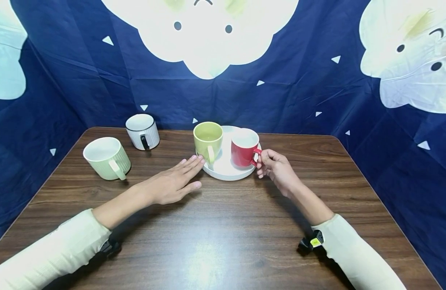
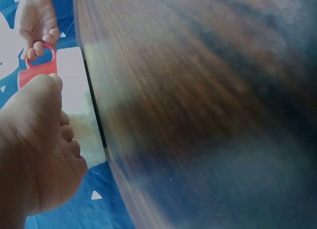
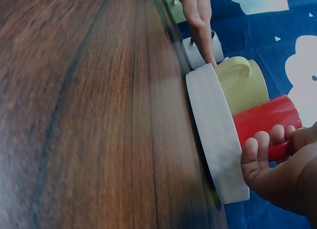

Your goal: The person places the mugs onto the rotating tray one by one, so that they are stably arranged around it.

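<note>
A red mug with a white inside stands on the right part of a round white tray. My right hand pinches its handle between thumb and fingers; in the right wrist view the fingers curl at the red handle. On the tray's left side stands a yellow-green mug, its handle facing me. My left hand is flat with straight fingers, its fingertips right at the tray's left rim, just below the yellow-green mug. From the left wrist, the red mug shows past my thumb.
Left of the tray, a pale green ribbed mug stands on the wooden table. Behind it is a white ribbed mug with a black rim and handle. A blue cloth with cloud prints hangs behind the table's back edge.
</note>
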Available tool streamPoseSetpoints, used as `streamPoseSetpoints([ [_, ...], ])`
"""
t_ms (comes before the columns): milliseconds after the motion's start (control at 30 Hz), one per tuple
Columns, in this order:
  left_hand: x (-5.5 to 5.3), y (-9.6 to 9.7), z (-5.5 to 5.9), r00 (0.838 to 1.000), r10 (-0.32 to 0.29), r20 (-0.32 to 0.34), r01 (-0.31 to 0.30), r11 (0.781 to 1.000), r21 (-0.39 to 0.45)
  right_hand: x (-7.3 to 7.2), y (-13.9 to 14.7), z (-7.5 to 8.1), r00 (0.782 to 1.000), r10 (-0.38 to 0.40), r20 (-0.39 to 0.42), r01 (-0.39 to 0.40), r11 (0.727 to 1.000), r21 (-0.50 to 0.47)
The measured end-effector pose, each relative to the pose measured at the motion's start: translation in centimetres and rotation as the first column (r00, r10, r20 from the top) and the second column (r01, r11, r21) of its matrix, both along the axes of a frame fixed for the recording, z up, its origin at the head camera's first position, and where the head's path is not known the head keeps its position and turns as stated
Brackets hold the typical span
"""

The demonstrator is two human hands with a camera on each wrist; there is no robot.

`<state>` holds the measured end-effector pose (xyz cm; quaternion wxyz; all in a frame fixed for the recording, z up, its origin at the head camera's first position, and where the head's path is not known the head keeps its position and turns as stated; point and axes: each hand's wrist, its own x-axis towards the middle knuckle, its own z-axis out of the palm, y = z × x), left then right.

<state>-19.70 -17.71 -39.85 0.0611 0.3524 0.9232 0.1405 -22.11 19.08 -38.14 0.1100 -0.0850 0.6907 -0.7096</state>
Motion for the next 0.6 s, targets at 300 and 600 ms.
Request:
streamPoseSetpoints([
  [300, 0.00, -0.13, -0.12, 1.000, 0.000, -0.002, 0.000, 1.000, 0.007, -0.28, -0.54, -0.06, 1.000, 0.009, 0.023, -0.010, 0.999, 0.031],
  [600, 0.02, -0.10, -0.09, 1.000, -0.002, 0.003, 0.002, 1.000, 0.004, -0.82, -0.87, 0.31, 0.999, -0.022, 0.041, 0.018, 0.996, 0.090],
])
